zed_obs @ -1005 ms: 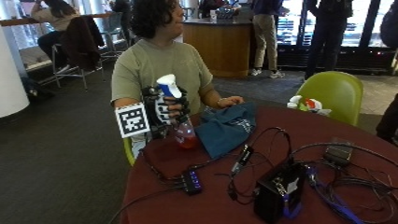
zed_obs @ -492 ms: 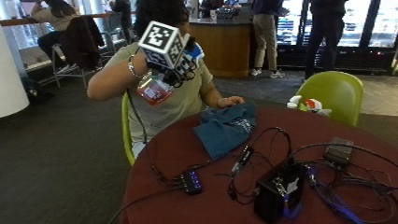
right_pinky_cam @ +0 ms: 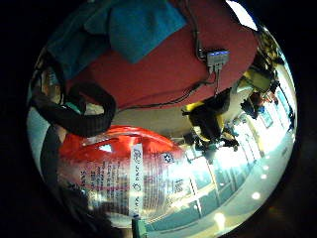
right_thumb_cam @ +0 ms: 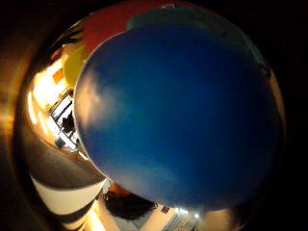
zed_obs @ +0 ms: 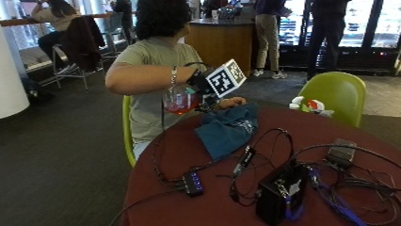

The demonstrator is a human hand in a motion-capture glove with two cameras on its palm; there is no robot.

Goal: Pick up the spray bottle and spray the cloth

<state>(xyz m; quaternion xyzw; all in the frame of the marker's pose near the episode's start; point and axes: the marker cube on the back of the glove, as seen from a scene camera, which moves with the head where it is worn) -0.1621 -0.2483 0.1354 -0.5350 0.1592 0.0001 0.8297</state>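
The black-gloved right hand [zed_obs: 199, 84] is closed round a clear plastic spray bottle [zed_obs: 180, 100] part-filled with red liquid and carries it in the air, above the near edge of the round, dark red counter [zed_obs: 206, 207] and just beside the crumpled teal cloth [zed_obs: 227, 130] that lies on that counter in front of the seated person. In the little-finger-side palm view the bottle's labelled, red-filled body [right_pinky_cam: 129, 178] fills much of the field, with the cloth [right_pinky_cam: 133, 27] lying beyond it on the counter [right_pinky_cam: 178, 64]; in the thumb-side view a blue rounded form, probably the sprayer head, blocks nearly everything, so which way the nozzle faces cannot be read. The person's bare other hand [zed_obs: 232, 101] rests at the cloth's far edge. Step in hand, as judged: the pick-up is complete and the bottle is being brought to bear on the cloth. The next move calls for turning the nozzle toward the cloth, holding the bottle near it, and squeezing the trigger.
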